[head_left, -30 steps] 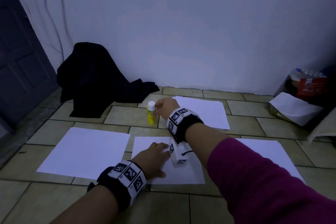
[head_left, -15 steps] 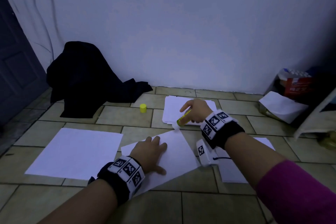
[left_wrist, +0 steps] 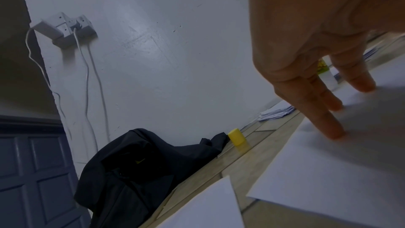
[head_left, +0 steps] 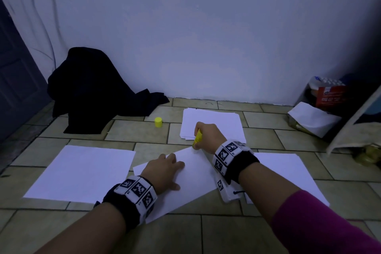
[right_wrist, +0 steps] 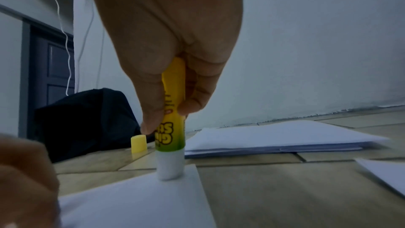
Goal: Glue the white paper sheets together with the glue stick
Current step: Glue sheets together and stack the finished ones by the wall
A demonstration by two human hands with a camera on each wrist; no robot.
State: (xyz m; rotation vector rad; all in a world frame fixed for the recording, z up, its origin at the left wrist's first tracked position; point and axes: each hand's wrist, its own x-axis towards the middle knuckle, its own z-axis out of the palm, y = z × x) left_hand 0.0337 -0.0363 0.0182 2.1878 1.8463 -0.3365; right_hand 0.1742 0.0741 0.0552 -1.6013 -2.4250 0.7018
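My right hand [head_left: 206, 137] pinches the yellow glue stick [right_wrist: 173, 110] between thumb and fingers, holding it nearly upright with its white tip pressed on the far corner of the middle sheet [head_left: 198, 179], which lies skewed on the tiled floor [head_left: 134, 132]. My left hand [head_left: 165, 171] rests flat on that sheet, fingers straight and slightly spread. The yellow cap [head_left: 158, 122] stands on the floor beside a stack of paper [head_left: 218, 121]. Single sheets lie to the left [head_left: 82, 173] and right [head_left: 288, 171]. A black cloth [head_left: 92, 88] is heaped against the wall.
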